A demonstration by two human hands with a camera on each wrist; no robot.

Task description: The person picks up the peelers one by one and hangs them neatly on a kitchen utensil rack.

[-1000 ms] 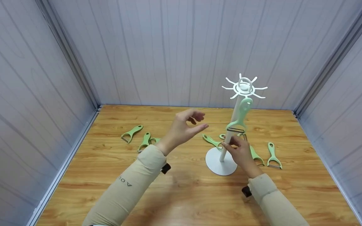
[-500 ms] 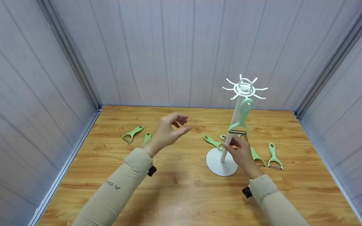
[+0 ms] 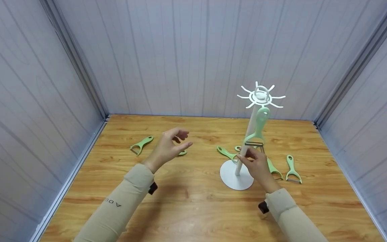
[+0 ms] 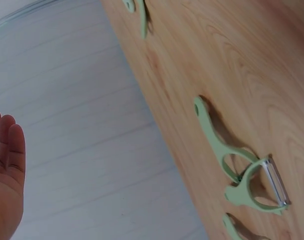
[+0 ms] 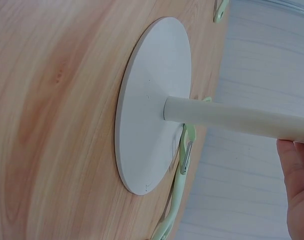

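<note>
My right hand holds the upright pole of a white hook stand low down, with thumb and fingers about it. In the right wrist view the fingertips touch that pole above the round base. A light green peeler hangs blade down from a front hook of the stand's top ring. My left hand hovers over the left part of the table, fingers loosely bent and holding nothing. Near it lies a peeler, mostly hidden in the head view; the left wrist view shows two overlapping peelers.
One peeler lies at the back left of the wooden table. Around the stand lie others: one left of the pole, one behind my right hand, another farther right. Panelled walls enclose the table.
My left hand has moved left and a little down, away from the stand, and now covers peelers seen before. My right hand stays on the pole; the hanging peeler has barely moved.
</note>
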